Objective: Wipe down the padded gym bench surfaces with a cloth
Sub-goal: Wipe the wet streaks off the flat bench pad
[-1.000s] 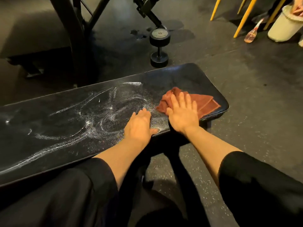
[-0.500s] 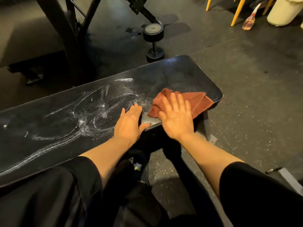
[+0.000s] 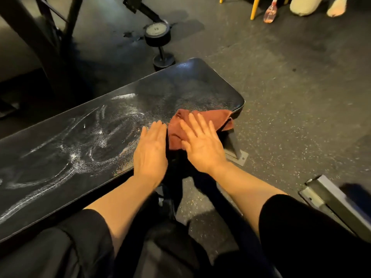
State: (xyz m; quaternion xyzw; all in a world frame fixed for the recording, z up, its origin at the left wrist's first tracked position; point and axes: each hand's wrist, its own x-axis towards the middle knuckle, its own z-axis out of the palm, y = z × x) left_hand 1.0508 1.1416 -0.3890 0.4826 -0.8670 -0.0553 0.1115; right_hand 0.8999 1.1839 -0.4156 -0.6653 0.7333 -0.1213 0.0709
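A black padded bench (image 3: 190, 85) runs from the lower left to the middle of the view, with white smears across its left part. A rust-red cloth (image 3: 212, 117) lies at the bench's near right edge and hangs partly over the side. My right hand (image 3: 202, 145) presses flat on the cloth with straight fingers. My left hand (image 3: 151, 151) rests flat on the pad just left of the cloth, fingers together.
A black dumbbell (image 3: 160, 45) stands on end on the floor behind the bench. Dark machine frame legs (image 3: 50, 47) rise at the back left. Yellow chair legs (image 3: 255, 8) and a pink spray bottle (image 3: 271, 14) are at the top right. A metal rail (image 3: 331, 203) lies at the lower right.
My right hand has dragged the cloth toward the near edge of the bench, so it now hangs over the side. My left hand stayed flat on the pad. The view shifted down and right.
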